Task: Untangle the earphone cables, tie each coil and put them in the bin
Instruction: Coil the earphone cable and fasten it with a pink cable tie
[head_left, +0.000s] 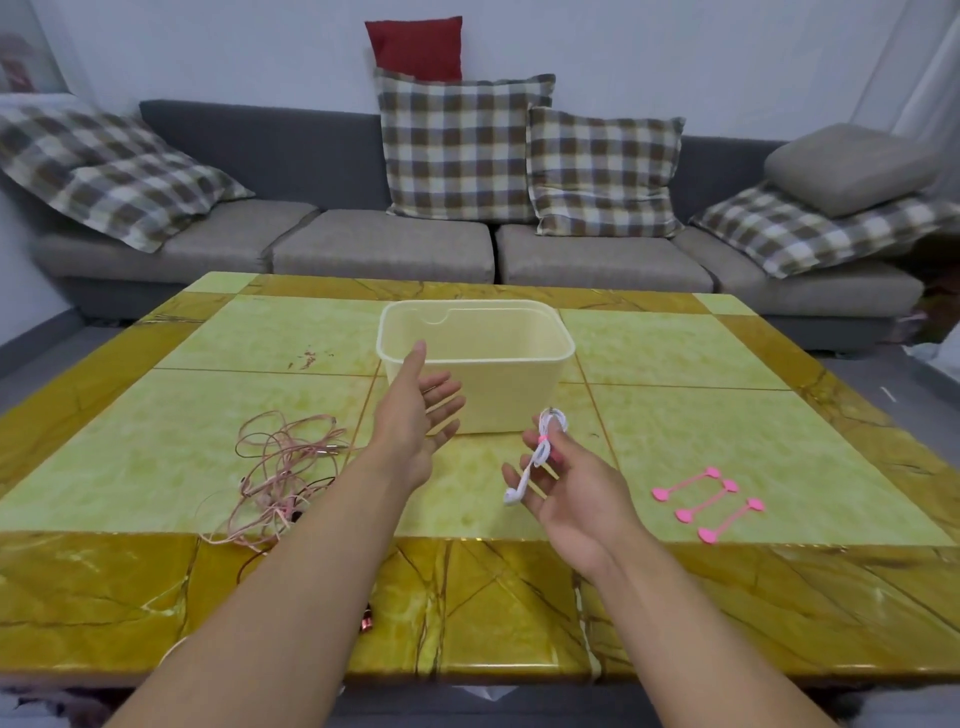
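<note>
My right hand (569, 486) pinches a white earphone coil (540, 452) bound with a pink tie, and one earbud hangs down from it. The coil is held in the air just in front of the cream plastic bin (519, 395) at the table's middle. With straight fingers and nothing in it, my left hand (415, 415) hovers near the bin's front left corner. A tangle of pink earphone cables (280, 473) lies on the table to the left, partly hidden by my left forearm.
Three pink cable ties (709, 501) lie on the table (675, 353) to the right. A small red object (367, 623) shows beside my left forearm near the front edge. A grey sofa (384, 244) with checked cushions stands behind the table.
</note>
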